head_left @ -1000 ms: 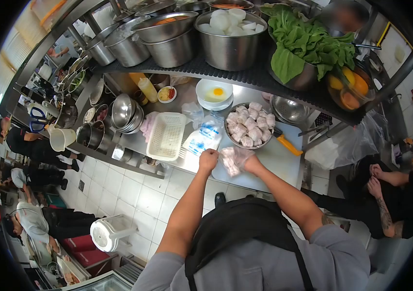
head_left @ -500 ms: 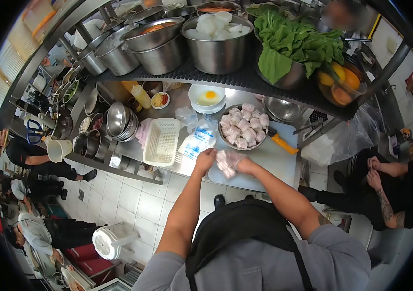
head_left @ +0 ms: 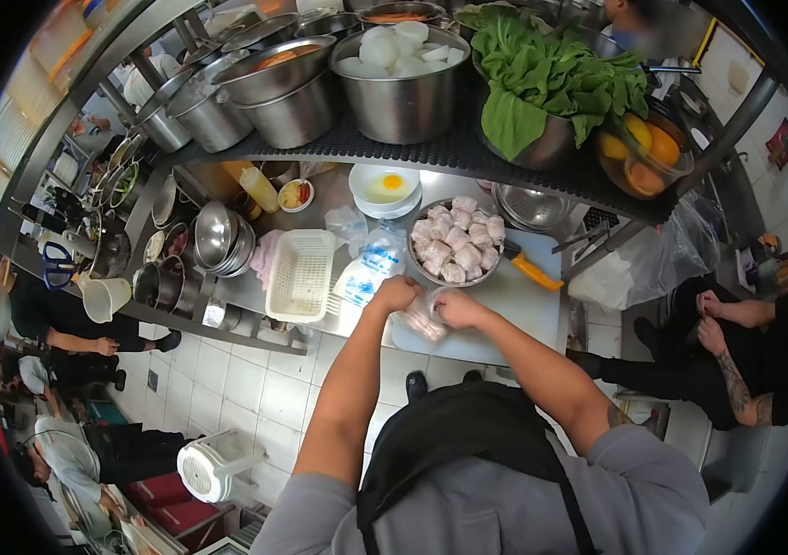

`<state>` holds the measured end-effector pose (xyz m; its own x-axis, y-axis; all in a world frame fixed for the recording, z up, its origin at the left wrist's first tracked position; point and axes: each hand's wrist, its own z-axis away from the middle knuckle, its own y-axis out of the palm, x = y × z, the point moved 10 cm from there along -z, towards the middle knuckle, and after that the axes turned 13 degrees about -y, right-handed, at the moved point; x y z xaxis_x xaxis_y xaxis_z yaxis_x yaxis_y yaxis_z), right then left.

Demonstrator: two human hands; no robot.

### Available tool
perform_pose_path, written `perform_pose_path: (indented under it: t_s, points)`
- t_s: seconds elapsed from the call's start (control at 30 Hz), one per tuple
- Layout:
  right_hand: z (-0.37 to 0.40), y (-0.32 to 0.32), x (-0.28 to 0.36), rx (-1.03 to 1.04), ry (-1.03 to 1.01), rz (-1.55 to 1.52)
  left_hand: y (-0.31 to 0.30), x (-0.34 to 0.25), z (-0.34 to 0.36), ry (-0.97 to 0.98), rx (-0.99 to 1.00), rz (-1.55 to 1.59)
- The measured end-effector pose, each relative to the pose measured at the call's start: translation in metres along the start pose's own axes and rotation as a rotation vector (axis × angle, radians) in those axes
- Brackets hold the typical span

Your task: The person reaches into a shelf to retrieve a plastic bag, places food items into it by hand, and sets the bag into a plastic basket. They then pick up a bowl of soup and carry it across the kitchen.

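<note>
Both hands are together over the front edge of the white cutting board point(head_left: 523, 319). A clear plastic bag with pale pink pieces point(head_left: 423, 324) hangs between them. My right hand point(head_left: 452, 307) is closed on the bag's upper part. My left hand point(head_left: 398, 294) is closed at the bag's left side; what its fingers pinch is too small to make out. Just behind sits a steel bowl point(head_left: 419, 263) full of wrapped pinkish pieces point(head_left: 456, 242). A printed plastic bag point(head_left: 368, 275) lies left of the hands. The yellow-handled knife point(head_left: 535, 270) rests right of the bowl.
A white basket point(head_left: 301, 276) and stacked steel bowls point(head_left: 218, 239) stand left. Behind is a bowl with an egg point(head_left: 385, 186). The overhead shelf point(head_left: 320, 155) holds pots and leafy greens point(head_left: 542, 79). A seated person point(head_left: 745, 351) is at right; other people are at left.
My hands have drawn closer together, the right one moving left and the left one slightly right. The bag has shifted a little left. The whole view has also shifted slightly.
</note>
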<state>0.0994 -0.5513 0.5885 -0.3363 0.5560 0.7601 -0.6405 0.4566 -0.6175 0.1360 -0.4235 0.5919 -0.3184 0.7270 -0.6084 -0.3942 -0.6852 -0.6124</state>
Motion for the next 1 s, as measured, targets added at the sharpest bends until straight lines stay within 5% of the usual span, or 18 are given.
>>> perform_pose_path:
  t_s: [0.13,0.23,0.43,0.53,0.63,0.73,0.83,1.0]
  points:
    - [-0.004,0.006,0.007,0.045,0.006,0.072,0.012,0.005,-0.015,-0.057,0.194,0.207]
    - [-0.009,0.012,0.001,0.041,0.033,-0.035,0.017,0.009,-0.019,-0.156,0.201,0.32]
    - [-0.026,0.034,-0.022,0.058,-0.06,-0.079,0.014,-0.009,-0.018,-0.033,0.095,0.353]
    - [-0.017,0.027,-0.02,0.105,0.057,-0.109,0.016,-0.004,-0.02,-0.036,0.046,0.402]
    - [-0.013,0.021,-0.007,0.179,0.039,-0.165,0.013,0.003,-0.031,-0.025,-0.078,0.256]
    - [0.003,0.001,0.002,0.038,0.063,-0.232,0.007,0.008,-0.036,-0.049,-0.138,0.062]
    - [0.017,0.014,-0.001,0.103,0.125,-0.215,0.01,0.009,-0.039,-0.032,-0.173,0.101]
    - [0.037,0.02,-0.005,-0.06,0.224,-0.482,-0.042,0.035,0.022,-0.132,-0.665,0.497]
